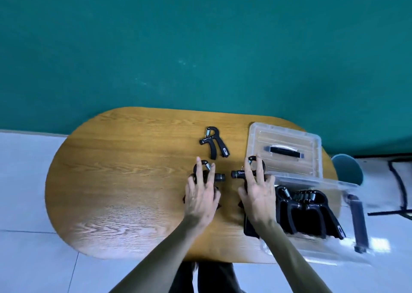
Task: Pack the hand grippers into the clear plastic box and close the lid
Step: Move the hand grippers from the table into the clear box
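From the head camera, an oval wooden worktop (124,181) stands against a green wall (200,36), its left half bare wood with open room out to the rounded left edge, while everything sits crowded toward the right end. The clear plastic box (347,187) lies at the near right, overhanging the worktop's right edge, open on top and already holding several black hand grippers (312,212) packed side by side with their springs to the far side and handles pointing near. Its lid (285,150) lies flat just beyond the box, touching or nearly touching it, with a dark handle across the middle. The left hand (201,194) rests with fingers spread over a gripper on the worktop (217,177), whose knob points right and handles run toward the near edge. The right hand (258,192) lies with fingers spread over a second gripper (237,174), just left of the box wall, knob pointing left, handles running near; whether either hand has closed a grasp I cannot tell. A third gripper (214,142) lies free farther back, spring end far, handles slanting near and right, clear of both hands. Off the right end stand a round teal seat (347,170) and a dark-framed chair (399,192) on the pale tiled floor (26,181).
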Tool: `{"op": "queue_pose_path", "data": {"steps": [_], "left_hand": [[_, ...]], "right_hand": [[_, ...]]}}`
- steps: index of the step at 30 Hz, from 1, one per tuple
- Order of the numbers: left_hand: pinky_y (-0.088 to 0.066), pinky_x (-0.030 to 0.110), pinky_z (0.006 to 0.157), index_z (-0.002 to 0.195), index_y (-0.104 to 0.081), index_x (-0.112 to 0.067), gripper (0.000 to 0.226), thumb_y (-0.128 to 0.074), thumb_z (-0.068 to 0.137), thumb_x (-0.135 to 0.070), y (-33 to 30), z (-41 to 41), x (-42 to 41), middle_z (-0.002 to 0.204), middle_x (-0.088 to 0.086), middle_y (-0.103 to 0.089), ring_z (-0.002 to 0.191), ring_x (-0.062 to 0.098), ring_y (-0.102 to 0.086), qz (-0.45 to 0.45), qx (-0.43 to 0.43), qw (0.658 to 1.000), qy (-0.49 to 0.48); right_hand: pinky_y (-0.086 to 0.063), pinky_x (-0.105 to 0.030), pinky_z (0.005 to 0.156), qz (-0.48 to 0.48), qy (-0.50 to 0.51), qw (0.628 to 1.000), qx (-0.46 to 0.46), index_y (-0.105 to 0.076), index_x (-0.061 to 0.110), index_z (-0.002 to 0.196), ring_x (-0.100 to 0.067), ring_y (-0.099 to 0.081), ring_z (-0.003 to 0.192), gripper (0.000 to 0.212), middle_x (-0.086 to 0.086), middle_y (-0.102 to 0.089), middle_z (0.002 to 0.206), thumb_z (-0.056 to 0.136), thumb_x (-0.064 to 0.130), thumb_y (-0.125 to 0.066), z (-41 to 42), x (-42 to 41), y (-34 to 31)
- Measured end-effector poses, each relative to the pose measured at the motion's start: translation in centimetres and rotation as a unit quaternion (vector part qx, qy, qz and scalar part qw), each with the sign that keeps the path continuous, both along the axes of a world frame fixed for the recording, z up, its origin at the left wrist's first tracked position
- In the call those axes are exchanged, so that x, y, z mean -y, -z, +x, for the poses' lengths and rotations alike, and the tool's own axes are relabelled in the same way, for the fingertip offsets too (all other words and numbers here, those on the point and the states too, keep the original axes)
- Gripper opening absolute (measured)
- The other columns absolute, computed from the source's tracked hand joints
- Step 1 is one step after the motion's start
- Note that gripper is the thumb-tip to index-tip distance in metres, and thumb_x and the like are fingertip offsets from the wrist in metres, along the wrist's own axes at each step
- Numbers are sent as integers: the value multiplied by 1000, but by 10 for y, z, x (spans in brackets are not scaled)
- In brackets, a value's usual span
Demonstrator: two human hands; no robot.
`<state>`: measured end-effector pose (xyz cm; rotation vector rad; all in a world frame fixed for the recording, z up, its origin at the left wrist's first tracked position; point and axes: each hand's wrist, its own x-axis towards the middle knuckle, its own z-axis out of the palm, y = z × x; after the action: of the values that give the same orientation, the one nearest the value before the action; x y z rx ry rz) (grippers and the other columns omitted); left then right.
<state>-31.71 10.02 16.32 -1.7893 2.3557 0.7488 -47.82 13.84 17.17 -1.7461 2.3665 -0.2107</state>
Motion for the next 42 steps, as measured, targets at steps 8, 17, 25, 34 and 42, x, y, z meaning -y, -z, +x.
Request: {"op": "queue_pose_path", "data": {"steps": [8, 17, 25, 34, 42], "left_hand": [[-45, 42, 96, 162, -3, -26, 76, -46, 101, -34, -29, -72, -42, 164, 14, 29, 116, 32, -40, -51, -34, 997, 36], [-41, 42, 104, 162, 4, -27, 75, -42, 103, -32, -27, -173, -108, 163, 12, 33, 121, 30, -39, -39, -26, 996, 74], [-46, 41, 95, 162, -8, -25, 74, -48, 100, -32, -2, -231, -131, 166, 15, 21, 114, 30, -45, -16, 8, 999, 51], [-44, 41, 99, 162, -8, -25, 76, -50, 99, -32, 31, -243, -124, 166, 17, 21, 122, 32, -43, 0, 58, 997, 52], [-41, 43, 96, 162, -11, -24, 76, -51, 97, -32, 54, -252, -123, 166, 20, 17, 119, 33, -45, -4, 81, 996, 44]], "right_hand": [[-48, -48, 77, -38, 55, 998, 6, -32, 9, 154, -26, -32, 81, 82, -11, -14, 167, 83, 17, -71, -61, -70, -12], [-48, -53, 89, -32, 105, 992, 63, -31, 12, 154, -38, -42, 101, 80, -11, -18, 166, 86, 19, -70, -169, -136, -14], [-47, -53, 91, -12, 90, 992, 88, -40, 8, 149, -44, -48, 103, 81, -18, -26, 162, 77, 12, -78, -230, -162, 27], [-51, -51, 79, 19, 49, 991, 119, -37, 7, 151, -40, -46, 92, 81, -16, -24, 163, 80, 12, -75, -235, -149, 62], [-50, -50, 79, 34, 35, 993, 109, -36, 6, 152, -41, -48, 96, 75, -15, -24, 164, 87, 19, -72, -243, -144, 75]]}}
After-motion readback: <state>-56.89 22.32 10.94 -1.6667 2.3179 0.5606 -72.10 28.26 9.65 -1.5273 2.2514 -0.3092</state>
